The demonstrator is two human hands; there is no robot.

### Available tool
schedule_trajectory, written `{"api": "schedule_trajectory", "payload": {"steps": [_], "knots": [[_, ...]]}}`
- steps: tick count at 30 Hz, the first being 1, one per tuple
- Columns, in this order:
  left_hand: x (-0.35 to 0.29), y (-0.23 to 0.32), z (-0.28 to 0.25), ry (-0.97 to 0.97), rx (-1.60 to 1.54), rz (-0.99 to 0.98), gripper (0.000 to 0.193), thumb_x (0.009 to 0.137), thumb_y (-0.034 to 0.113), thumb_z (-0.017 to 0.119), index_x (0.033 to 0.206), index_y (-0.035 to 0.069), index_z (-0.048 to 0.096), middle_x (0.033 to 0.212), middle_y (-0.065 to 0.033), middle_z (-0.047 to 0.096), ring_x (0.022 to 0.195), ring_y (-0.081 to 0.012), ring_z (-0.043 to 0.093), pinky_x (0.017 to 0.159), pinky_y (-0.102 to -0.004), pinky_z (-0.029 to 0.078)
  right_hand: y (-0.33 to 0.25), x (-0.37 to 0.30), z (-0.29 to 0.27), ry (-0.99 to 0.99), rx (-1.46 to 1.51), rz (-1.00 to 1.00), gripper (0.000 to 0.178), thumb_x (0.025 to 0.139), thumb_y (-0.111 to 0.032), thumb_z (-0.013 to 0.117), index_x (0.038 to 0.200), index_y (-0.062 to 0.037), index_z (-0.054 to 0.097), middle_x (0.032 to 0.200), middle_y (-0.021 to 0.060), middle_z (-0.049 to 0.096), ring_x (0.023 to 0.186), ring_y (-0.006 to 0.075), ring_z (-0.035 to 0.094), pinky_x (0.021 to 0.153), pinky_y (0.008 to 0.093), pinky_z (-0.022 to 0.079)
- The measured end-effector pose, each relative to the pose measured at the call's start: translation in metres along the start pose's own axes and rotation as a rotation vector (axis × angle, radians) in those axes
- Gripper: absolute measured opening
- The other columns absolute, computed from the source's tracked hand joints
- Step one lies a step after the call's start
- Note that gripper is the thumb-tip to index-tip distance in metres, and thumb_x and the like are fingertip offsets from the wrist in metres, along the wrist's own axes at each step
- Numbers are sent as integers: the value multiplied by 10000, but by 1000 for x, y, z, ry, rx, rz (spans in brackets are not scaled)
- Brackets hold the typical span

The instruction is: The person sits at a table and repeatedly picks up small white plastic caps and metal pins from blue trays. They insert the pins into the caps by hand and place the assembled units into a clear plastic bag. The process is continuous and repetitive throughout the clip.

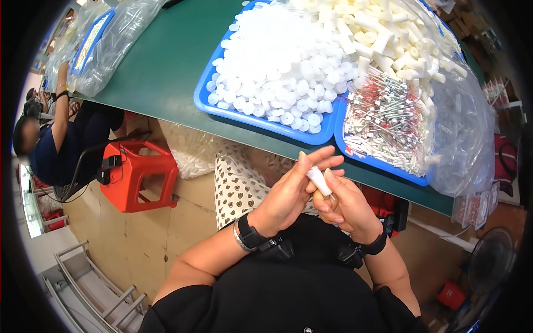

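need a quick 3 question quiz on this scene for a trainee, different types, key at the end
1. True or false: the small white piece lies on the green table.
2. Which colour is the plastic stool? A) green B) red C) white
3. Fill in: the left blue tray holds white discs, while the right blue tray holds small parts with ____ and white leads.

Key: 1. False, the right hand holds it. 2. B. 3. red.

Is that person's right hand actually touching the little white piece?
Touching. The head view shows it: the right hand grips the white piece near its lower end, between thumb and fingers.
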State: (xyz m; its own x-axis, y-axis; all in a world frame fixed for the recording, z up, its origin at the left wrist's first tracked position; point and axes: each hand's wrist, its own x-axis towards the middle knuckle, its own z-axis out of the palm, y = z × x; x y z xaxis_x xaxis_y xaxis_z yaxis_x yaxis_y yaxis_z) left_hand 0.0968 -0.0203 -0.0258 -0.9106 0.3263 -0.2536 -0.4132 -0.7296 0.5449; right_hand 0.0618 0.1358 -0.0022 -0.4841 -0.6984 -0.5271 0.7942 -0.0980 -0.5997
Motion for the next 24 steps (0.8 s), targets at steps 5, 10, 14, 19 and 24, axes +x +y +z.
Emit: {"api": "schedule_trajectory", "payload": {"steps": [5,10,14,19,24], "knots": [[-1,-14,-2,32,138,73,528,1074,414,235,1382,39,445,1447,-176,446,1289,-299,492,1085,-444,416,18,10,-2,114,-495,-325,379,1053,-334,424,1040,20,560,690,68,564,393,130,429,394,273,366],[-6,-31,-7,160,17,103,501,1069,424,254,1255,41,517,1363,-156,528,1233,-255,533,1073,-404,408,29,11,15,420,-1542,-594,203,952,-185,592,1038,-4,563,778,148,655,602,321,652,527,438,494],[-15,-26,-19,329,149,-76,533,1059,494,271,1295,77,504,1205,-88,604,1133,-182,561,983,-365,440,28,20,5,418,-1570,-666,256,911,-234,653,1011,-13,570,814,149,656,608,323,652,513,406,509],[-25,2,-36,690,325,126,417,1022,348,505,1289,28,488,1204,-57,552,1117,-150,533,945,-345,429,12,3,9,447,-1616,-745,405,848,-293,741,1105,-12,605,821,121,679,678,285,670,561,343,519],[-29,17,-39,623,437,175,306,986,231,578,1206,24,531,1059,-40,595,965,-106,558,876,-275,441,-46,-16,-12,726,-1713,-1040,187,854,-167,706,969,-32,646,774,78,588,614,252,594,538,366,456]]}}
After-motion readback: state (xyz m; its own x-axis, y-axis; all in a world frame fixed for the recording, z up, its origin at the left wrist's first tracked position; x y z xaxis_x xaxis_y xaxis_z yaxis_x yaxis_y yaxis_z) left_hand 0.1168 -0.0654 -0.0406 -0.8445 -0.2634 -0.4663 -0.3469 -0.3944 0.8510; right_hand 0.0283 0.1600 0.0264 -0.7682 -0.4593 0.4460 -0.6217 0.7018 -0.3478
